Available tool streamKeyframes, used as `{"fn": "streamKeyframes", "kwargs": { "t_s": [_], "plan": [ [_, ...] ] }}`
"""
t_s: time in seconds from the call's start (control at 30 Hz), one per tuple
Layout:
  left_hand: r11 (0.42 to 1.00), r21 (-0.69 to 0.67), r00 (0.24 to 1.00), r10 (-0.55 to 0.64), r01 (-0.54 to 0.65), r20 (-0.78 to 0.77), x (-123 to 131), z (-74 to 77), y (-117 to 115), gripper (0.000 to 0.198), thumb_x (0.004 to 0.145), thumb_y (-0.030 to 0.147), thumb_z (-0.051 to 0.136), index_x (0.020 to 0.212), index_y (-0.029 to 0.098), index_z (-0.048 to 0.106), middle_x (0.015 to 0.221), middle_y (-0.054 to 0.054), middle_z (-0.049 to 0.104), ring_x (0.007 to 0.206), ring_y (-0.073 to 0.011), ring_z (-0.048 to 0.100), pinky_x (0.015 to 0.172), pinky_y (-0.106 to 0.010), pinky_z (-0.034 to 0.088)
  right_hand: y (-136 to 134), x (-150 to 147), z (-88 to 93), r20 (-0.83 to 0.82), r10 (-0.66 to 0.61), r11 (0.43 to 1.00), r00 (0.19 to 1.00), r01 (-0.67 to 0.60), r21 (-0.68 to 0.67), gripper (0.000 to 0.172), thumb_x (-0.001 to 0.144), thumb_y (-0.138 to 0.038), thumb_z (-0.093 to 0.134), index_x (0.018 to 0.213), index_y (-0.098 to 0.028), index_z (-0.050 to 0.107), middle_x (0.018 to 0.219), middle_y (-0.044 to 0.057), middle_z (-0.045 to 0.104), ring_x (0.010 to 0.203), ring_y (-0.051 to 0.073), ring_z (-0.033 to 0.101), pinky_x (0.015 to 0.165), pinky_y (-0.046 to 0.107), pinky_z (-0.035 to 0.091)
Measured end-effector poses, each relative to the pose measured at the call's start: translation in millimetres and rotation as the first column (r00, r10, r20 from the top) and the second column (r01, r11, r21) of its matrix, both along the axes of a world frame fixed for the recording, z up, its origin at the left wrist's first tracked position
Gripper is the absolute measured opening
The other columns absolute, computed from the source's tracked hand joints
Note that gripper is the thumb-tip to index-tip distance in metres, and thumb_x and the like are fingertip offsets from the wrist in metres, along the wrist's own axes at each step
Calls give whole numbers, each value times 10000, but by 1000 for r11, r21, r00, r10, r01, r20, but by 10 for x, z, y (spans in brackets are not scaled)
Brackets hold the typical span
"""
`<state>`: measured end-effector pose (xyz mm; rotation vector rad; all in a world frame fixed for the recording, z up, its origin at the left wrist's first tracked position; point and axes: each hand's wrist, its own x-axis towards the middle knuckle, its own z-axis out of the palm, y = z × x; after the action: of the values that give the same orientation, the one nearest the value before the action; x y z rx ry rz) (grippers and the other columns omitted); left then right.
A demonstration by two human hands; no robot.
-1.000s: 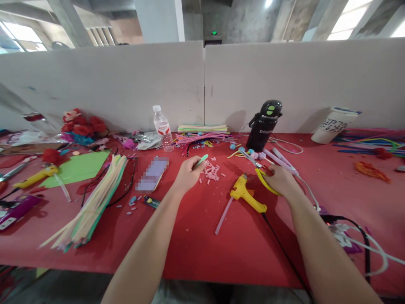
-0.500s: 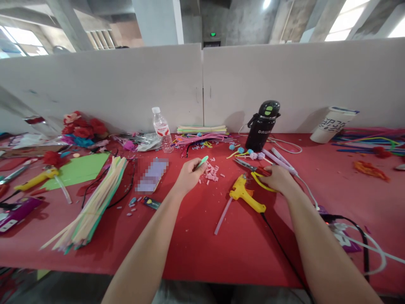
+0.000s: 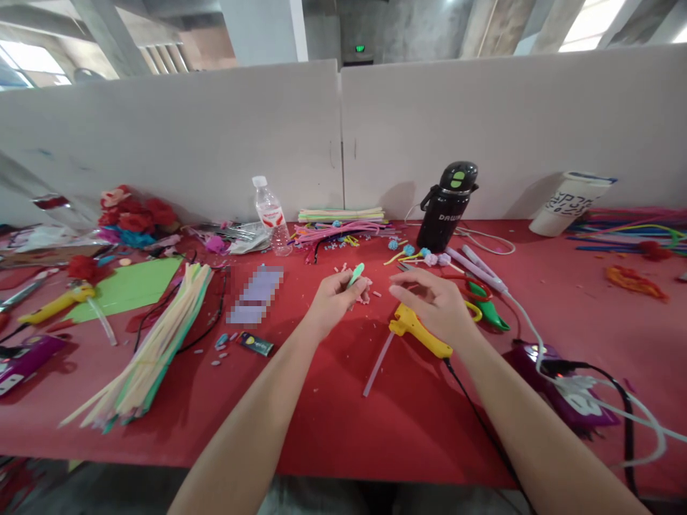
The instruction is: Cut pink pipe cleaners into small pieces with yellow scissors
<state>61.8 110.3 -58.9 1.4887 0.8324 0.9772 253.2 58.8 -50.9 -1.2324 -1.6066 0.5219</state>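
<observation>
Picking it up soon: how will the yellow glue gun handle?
Likely rigid and light: the yellow glue gun looks like moulded plastic. Its black cord trails away, so may tug. The protruding glue stick could snag.

Matt red cloth covers the tabletop (image 3: 333, 400), the yellow glue gun (image 3: 419, 334) looks smooth plastic, the black flask (image 3: 446, 207) glossy

White partition panels (image 3: 215, 136), concrete columns (image 3: 262, 32), bright windows (image 3: 29, 68), red tabletop (image 3: 333, 415)
</observation>
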Motion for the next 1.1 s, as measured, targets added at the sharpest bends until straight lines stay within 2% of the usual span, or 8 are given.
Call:
{"fn": "streamKeyframes", "kwargs": {
  "t_s": [0.23,0.37,0.5,0.57,0.63,0.77,0.83,1.1],
  "plan": [
    [996,49,991,-66,72,-116,52,46,-91,356,811,470,561,728,125,596,667,-4,533,535,-57,365,509,-218,282,-34,-100,-52,-100,79,996,992,-83,-42,151,824,-347,632,863,-204,665,859,24,673,785,163,614,699,275,476],
    [992,30,990,-120,123,-79,85,42,-141,334,817,449,562,710,132,566,620,18,470,514,-51,330,497,-221,249,-47,-110,-40,-111,130,986,985,-141,-93,160,861,-337,582,816,-193,634,781,10,646,693,134,578,640,252,447],
    [982,-19,982,-186,186,22,111,0,-169,308,824,422,565,709,138,534,606,27,447,492,-44,316,486,-225,225,-50,-114,-45,-269,265,924,926,-324,-205,210,888,-378,531,824,-183,575,747,6,606,636,119,534,577,241,427],
    [978,-48,979,-199,201,47,118,-13,-173,301,820,416,575,713,139,530,598,30,435,490,-43,322,485,-224,225,-49,-109,-51,-327,287,891,900,-376,-253,242,889,-406,519,821,-178,563,735,8,589,610,114,511,551,240,418],
    [974,-83,977,-204,209,63,119,-8,-173,301,817,420,579,724,137,531,614,25,452,482,-39,324,483,-223,227,-48,-98,-46,-323,254,899,912,-345,-268,258,874,-422,535,819,-173,571,725,9,581,597,112,500,540,239,410],
    [959,-176,973,-204,221,111,105,40,-168,323,841,460,526,791,141,544,709,1,517,471,-27,313,472,-214,223,-48,-61,-7,-208,91,971,974,-133,-197,243,831,-412,593,805,-171,609,722,12,596,609,119,506,560,243,412],
    [955,-211,975,-186,208,118,99,54,-159,344,862,480,477,829,146,553,736,-5,529,472,-27,311,467,-207,217,-49,-40,12,-191,24,986,981,-54,-154,230,817,-401,612,816,-171,627,740,18,610,627,126,524,577,248,423],
    [978,-157,990,-138,137,9,114,40,-133,364,868,489,453,753,152,526,612,30,423,496,-48,327,462,-200,226,-71,-52,29,-161,11,1000,987,-16,-25,162,821,-343,622,802,-182,634,775,20,623,691,141,565,638,258,455]
  ]
}}
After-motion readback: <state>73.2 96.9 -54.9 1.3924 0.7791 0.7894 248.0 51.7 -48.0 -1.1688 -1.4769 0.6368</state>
